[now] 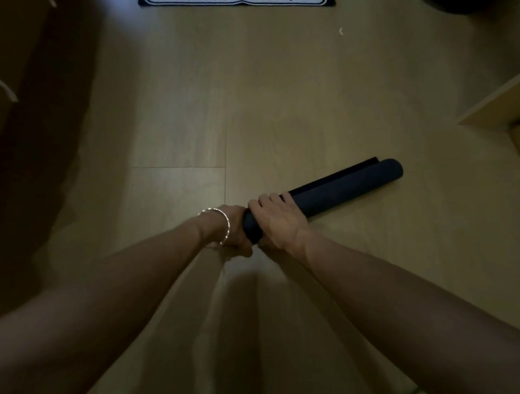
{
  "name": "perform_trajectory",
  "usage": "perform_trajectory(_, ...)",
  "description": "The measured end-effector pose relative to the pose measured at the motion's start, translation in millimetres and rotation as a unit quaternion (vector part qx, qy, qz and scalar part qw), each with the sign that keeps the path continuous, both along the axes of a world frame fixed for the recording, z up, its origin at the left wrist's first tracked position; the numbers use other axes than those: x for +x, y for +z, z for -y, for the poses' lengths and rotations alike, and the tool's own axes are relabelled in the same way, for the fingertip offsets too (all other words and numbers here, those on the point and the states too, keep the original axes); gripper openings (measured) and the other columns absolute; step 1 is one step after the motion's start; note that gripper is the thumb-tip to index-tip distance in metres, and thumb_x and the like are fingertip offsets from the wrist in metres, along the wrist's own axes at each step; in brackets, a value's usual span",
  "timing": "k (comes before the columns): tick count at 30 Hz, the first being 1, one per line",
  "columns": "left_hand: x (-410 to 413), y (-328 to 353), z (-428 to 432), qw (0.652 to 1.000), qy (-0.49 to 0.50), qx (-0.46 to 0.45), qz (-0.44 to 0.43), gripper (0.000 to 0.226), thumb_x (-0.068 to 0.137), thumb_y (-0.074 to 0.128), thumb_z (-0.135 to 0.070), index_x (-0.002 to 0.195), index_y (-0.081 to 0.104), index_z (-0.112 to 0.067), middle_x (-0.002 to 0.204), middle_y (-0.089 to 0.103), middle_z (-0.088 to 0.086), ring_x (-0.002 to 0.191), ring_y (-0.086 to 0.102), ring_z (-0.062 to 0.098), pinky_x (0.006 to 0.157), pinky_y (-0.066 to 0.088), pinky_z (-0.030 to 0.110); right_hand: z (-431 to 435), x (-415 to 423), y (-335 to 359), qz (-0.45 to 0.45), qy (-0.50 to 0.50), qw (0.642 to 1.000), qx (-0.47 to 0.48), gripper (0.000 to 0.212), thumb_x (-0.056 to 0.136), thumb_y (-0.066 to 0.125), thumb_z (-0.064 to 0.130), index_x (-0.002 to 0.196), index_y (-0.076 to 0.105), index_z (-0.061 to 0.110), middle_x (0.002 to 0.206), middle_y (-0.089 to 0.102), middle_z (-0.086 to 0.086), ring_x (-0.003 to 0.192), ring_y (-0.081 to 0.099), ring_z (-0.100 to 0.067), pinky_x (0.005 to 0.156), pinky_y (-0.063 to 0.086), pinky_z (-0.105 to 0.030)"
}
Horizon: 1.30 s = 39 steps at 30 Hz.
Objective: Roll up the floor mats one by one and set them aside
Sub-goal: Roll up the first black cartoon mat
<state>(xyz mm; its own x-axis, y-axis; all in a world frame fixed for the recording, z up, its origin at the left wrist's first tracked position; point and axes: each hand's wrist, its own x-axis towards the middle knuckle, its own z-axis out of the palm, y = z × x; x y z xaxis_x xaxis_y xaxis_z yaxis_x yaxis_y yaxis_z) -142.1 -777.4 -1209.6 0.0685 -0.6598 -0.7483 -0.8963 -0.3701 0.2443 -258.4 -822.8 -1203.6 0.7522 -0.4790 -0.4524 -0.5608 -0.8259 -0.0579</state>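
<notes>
A dark blue floor mat (346, 188), rolled into a long tube, lies slanted on the wooden floor, its far end pointing up and right. Its loose edge shows along the upper side. My right hand (277, 222) grips the roll near its near end, fingers curled over the top. My left hand (235, 233), with a silver bracelet on the wrist, holds the very end of the roll from the left. A second mat (236, 2), dark with a white border, lies flat at the top edge of the view.
Light wooden floor (281, 98) stretches between the roll and the flat mat. A wooden furniture edge (495, 107) juts in at the right. Dark furniture (42, 112) fills the left side. A small white scrap (341, 31) lies on the floor.
</notes>
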Motion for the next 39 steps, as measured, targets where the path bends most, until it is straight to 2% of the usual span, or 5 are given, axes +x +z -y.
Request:
perform_trajectory(7,-21.4,-12.5,-17.8,0.984,-0.031,-0.125,0.122,0.066,0.072,0.073,-0.039,0.126,0.04,-0.02,0.111,0.057,0.003,0.091,0.059,0.023,0.073,0.048,0.031,20.8,16.1,6.0,-0.115,-0.03,0.985,0.121,0.057,0.079,0.074,0.03,0.125,0.044,0.015,0.109,0.053,-0.006,0.096,0.052,-0.023,0.087,0.044,-0.037)
perform_trajectory(14,-2.1,2.6,-0.1,0.999,-0.005,0.003,-0.037,0.073,0.063,0.083,-0.039,0.124,0.048,-0.022,0.115,0.061,0.002,0.098,0.059,0.022,0.082,0.05,0.03,5.4,-2.1,-0.3,-0.003,0.015,1.0,0.027,0.059,0.082,0.069,0.031,0.13,0.038,0.016,0.123,0.047,-0.007,0.114,0.045,-0.025,0.102,0.034,-0.039)
perform_trajectory(22,-22.1,-12.7,-19.6,0.99,0.006,-0.116,0.074,0.064,0.071,0.075,-0.035,0.124,0.042,-0.021,0.105,0.058,0.002,0.088,0.059,0.022,0.076,0.051,0.032,24.9,11.7,4.2,-0.12,0.003,0.985,0.126,0.058,0.081,0.071,0.037,0.126,0.044,0.013,0.118,0.055,-0.007,0.104,0.054,-0.024,0.091,0.043,-0.036)
perform_trajectory(33,35.2,27.3,22.5,0.951,0.19,0.075,-0.234,0.041,0.073,0.074,-0.023,0.107,0.053,-0.014,0.101,0.059,0.014,0.085,0.059,0.024,0.076,0.053,0.034,35.2,-5.8,22.3,0.08,0.003,0.995,-0.068,0.064,0.081,0.066,0.03,0.135,0.034,0.018,0.13,0.046,-0.009,0.121,0.042,-0.028,0.112,0.022,-0.043)
perform_trajectory(39,47.3,42.6,25.6,0.901,0.265,0.111,-0.325,0.076,0.052,0.079,-0.033,0.12,0.05,-0.014,0.121,0.058,0.016,0.11,0.059,0.031,0.089,0.053,0.045,45.5,2.9,30.1,0.111,0.013,0.989,-0.092,0.049,0.085,0.063,0.03,0.127,0.042,0.017,0.128,0.049,-0.009,0.121,0.044,-0.028,0.114,0.019,-0.045)
